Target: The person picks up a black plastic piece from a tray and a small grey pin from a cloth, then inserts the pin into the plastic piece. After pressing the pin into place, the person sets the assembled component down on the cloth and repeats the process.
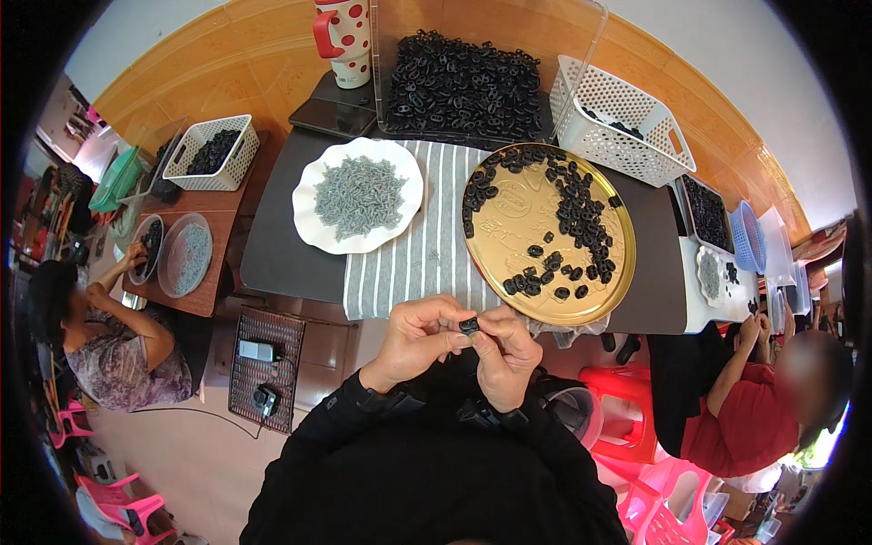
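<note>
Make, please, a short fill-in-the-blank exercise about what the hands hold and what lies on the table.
1. Both hands pinch one small ____ plastic piece.
2. The gold round tray lies on a ____ cloth.
3. The white plate holds a heap of small ____ parts.

Missing words: black; striped; grey

A black clip (pixel 469 324) sits between the hands. At twelve o'clock lie a gold tray (pixel 509 238), a grey-and-white striped cloth (pixel 427 254) and a white plate (pixel 309 222) of grey springs (pixel 359 195).
</note>
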A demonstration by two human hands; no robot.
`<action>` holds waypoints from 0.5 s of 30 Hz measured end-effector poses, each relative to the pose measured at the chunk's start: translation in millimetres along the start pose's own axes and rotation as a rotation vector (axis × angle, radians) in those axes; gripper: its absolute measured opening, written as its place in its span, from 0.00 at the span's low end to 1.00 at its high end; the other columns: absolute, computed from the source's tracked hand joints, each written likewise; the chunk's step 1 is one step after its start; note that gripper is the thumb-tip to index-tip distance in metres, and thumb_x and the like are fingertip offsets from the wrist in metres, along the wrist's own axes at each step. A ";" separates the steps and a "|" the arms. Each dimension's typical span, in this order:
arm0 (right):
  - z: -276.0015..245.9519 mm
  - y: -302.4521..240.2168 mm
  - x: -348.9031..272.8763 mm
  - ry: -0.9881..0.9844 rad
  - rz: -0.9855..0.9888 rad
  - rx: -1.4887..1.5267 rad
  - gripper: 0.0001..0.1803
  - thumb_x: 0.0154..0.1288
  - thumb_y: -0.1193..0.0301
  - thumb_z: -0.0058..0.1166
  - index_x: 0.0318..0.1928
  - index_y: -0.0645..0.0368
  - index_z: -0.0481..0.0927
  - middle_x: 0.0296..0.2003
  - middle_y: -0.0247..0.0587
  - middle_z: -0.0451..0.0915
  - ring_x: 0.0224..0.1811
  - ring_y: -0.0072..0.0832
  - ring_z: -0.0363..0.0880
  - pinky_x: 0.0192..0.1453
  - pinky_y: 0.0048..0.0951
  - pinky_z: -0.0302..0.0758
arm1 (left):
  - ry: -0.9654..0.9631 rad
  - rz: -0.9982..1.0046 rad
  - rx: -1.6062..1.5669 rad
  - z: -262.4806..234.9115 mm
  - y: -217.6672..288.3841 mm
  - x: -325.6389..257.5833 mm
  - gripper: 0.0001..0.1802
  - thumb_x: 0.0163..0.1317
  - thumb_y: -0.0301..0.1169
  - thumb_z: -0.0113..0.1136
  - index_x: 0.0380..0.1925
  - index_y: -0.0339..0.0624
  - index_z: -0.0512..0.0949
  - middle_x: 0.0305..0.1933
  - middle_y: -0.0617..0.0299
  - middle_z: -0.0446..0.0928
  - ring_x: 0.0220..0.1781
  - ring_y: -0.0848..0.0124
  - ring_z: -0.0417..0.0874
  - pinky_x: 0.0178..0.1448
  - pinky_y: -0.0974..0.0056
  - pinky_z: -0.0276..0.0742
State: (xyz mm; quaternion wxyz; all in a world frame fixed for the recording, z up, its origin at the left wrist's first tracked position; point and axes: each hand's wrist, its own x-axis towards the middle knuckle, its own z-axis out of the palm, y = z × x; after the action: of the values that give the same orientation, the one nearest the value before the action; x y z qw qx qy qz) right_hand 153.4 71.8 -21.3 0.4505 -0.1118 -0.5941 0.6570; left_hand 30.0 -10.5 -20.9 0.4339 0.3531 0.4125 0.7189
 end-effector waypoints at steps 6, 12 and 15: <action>0.6 1.4 -1.3 0.006 0.006 -0.029 0.08 0.62 0.89 0.53 0.41 0.68 0.77 0.36 0.38 0.74 0.35 0.19 0.72 0.40 0.18 0.69 | 0.010 0.002 0.008 -0.3 -0.5 -1.2 0.15 0.58 0.16 0.61 0.46 0.36 0.81 0.35 0.63 0.74 0.28 0.81 0.77 0.23 0.79 0.68; -2.2 6.6 -3.0 0.009 0.000 -0.021 0.08 0.62 0.88 0.52 0.41 0.68 0.76 0.36 0.39 0.74 0.36 0.19 0.73 0.39 0.18 0.69 | 0.008 0.028 0.040 1.0 -0.2 -0.7 0.15 0.58 0.16 0.61 0.46 0.37 0.81 0.35 0.63 0.75 0.28 0.81 0.76 0.24 0.78 0.69; 1.3 1.9 3.1 0.010 0.000 -0.016 0.08 0.63 0.88 0.51 0.42 0.68 0.76 0.38 0.39 0.74 0.36 0.19 0.73 0.39 0.19 0.70 | 0.036 0.037 0.046 5.3 2.7 1.4 0.15 0.58 0.16 0.61 0.47 0.36 0.80 0.36 0.63 0.75 0.28 0.81 0.76 0.25 0.78 0.70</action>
State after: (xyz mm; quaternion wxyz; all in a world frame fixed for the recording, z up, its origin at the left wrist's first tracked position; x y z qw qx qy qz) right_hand 149.9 73.4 -21.4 0.4526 -0.1189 -0.5970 0.6516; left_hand 33.1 -8.5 -16.1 0.4049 0.3574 0.4303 0.7233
